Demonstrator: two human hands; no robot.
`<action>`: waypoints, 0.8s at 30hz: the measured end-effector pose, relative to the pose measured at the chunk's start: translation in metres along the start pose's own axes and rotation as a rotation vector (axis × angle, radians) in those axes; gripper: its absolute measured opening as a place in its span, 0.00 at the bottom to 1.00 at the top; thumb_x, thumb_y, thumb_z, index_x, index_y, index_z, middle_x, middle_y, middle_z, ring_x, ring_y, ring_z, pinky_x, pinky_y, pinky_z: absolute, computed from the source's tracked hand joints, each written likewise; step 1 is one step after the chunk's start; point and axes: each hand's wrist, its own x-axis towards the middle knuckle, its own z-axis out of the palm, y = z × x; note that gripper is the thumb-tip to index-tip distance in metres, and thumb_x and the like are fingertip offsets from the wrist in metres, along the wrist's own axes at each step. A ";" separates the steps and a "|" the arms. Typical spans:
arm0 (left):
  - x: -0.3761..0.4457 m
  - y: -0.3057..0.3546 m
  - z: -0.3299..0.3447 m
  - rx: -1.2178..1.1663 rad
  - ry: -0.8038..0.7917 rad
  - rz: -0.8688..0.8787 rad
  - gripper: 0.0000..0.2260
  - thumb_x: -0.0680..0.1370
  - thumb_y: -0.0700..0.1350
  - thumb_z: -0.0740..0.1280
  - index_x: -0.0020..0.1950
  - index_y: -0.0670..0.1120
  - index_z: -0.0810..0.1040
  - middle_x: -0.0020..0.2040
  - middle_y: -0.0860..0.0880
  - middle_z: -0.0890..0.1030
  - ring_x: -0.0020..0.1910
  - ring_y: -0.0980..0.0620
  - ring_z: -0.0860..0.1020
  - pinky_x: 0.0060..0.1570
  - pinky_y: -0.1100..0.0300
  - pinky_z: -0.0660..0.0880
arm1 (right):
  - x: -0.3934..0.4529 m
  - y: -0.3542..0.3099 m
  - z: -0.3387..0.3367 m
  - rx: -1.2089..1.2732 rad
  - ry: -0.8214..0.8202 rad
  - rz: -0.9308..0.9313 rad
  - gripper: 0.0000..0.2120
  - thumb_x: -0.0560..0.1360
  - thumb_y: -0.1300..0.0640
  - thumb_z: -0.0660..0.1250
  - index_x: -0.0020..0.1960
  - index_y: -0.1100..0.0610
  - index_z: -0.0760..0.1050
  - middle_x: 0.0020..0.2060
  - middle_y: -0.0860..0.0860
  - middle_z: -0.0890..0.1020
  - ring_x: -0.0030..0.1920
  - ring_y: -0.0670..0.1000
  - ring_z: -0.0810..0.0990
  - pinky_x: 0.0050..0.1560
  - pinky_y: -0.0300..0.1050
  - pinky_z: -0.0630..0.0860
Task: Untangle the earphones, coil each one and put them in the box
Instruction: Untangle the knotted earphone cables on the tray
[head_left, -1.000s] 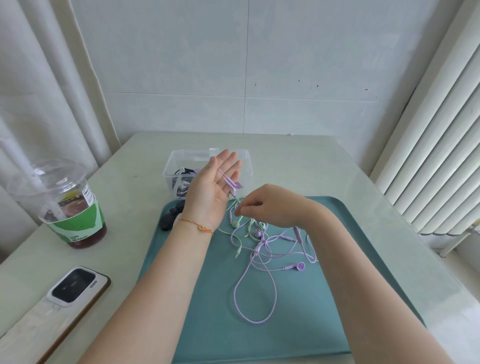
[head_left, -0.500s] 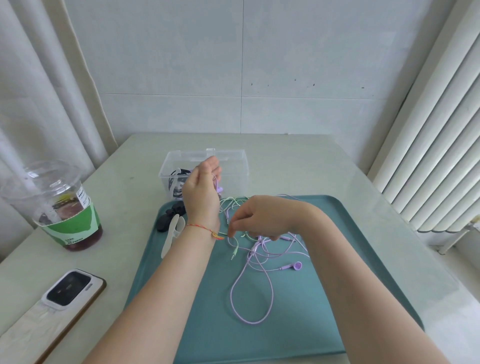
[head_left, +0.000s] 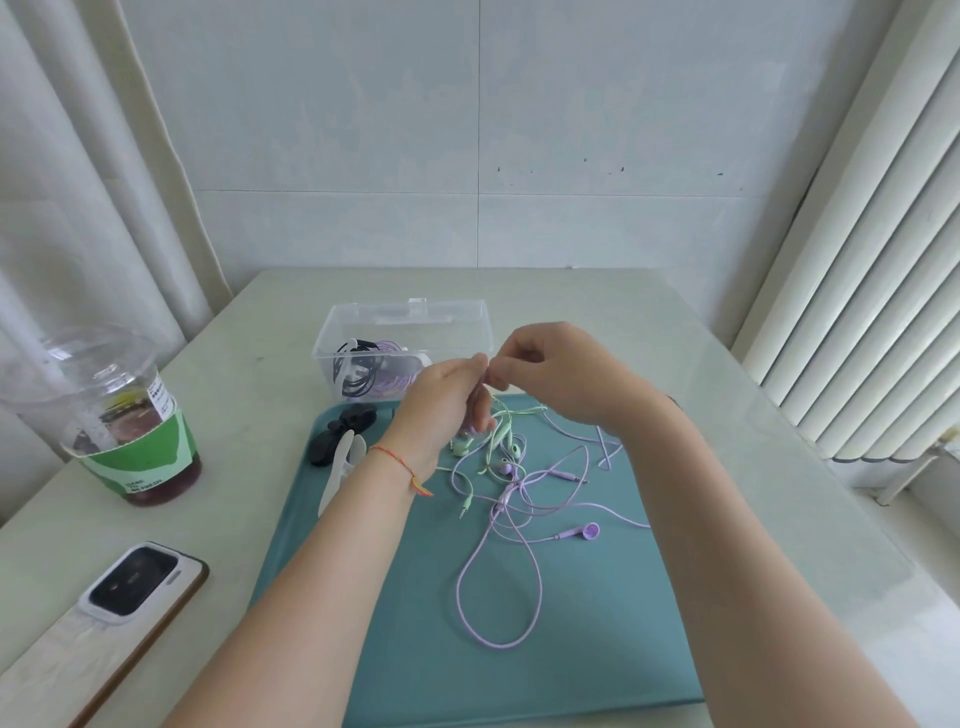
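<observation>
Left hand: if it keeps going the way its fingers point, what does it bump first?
Probably the right hand. The left hand points up and slightly right, fingertips already about touching it; both grips pinch a purple cable. Depth is unclear.

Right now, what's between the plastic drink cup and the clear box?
Nothing: only bare pale table lies between the lidded plastic cup and clear plastic box, head view.

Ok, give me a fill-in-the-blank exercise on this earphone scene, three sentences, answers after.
1. The loose purple earphones lie tangled on a ____-coloured tray.
2. The coiled black earphones already sit inside the clear ____.
3. The phone lies on the table, on the person's ____ side.

Missing words: teal; box; left
</observation>
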 end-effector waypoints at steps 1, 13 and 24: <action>-0.001 0.002 0.000 -0.079 -0.067 -0.039 0.18 0.83 0.46 0.57 0.36 0.43 0.76 0.23 0.49 0.66 0.21 0.52 0.64 0.36 0.56 0.74 | 0.001 0.001 -0.001 -0.001 0.033 -0.010 0.11 0.76 0.50 0.67 0.42 0.57 0.80 0.33 0.49 0.76 0.29 0.43 0.67 0.31 0.36 0.63; -0.009 0.024 -0.007 -0.785 -0.496 -0.197 0.14 0.79 0.47 0.57 0.38 0.45 0.77 0.24 0.53 0.63 0.21 0.57 0.62 0.28 0.64 0.66 | 0.007 0.011 0.002 0.197 0.153 0.033 0.11 0.79 0.54 0.63 0.40 0.55 0.77 0.27 0.50 0.70 0.20 0.43 0.64 0.23 0.33 0.60; -0.001 0.025 -0.020 -0.886 -0.108 0.031 0.13 0.83 0.46 0.56 0.60 0.43 0.77 0.59 0.46 0.82 0.62 0.47 0.79 0.62 0.51 0.74 | 0.002 -0.002 0.024 0.033 -0.225 0.066 0.12 0.80 0.58 0.57 0.47 0.54 0.80 0.27 0.48 0.72 0.27 0.48 0.68 0.33 0.41 0.68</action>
